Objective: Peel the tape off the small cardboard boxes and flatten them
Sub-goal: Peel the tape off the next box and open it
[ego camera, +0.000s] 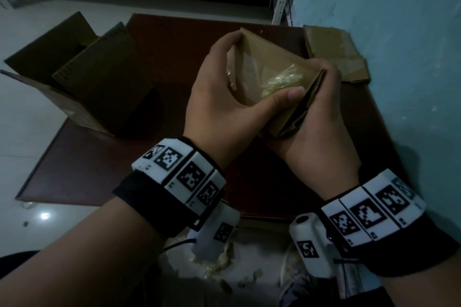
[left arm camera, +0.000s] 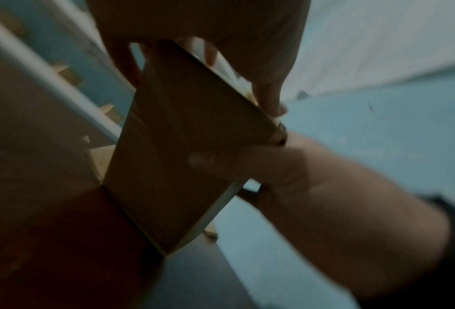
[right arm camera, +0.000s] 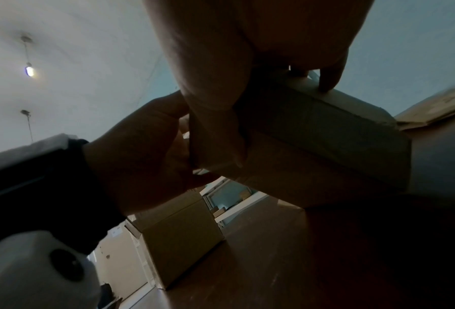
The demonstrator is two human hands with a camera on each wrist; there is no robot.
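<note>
A small cardboard box (ego camera: 272,70), apparently half-collapsed, is held above the brown table (ego camera: 104,164) by the left hand (ego camera: 224,104) and right hand (ego camera: 321,132), fingers curled around its opposite sides.

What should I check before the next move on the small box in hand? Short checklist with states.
1. Both hands hold the small box: ok. The left hand grips its near-left side, the right hand its right edge.
2. Box clear of the table: ok, held above it.
3. Tape off: not ok. A crumpled tape strip still clings by the left thumb.
4. Box collapsed: partly; the right-side layers look folded together, not flat.
5. Room on the flattened pile at the far right: ok.
6. Underside tape: cannot tell, wrist views dark and blurred.
</note>
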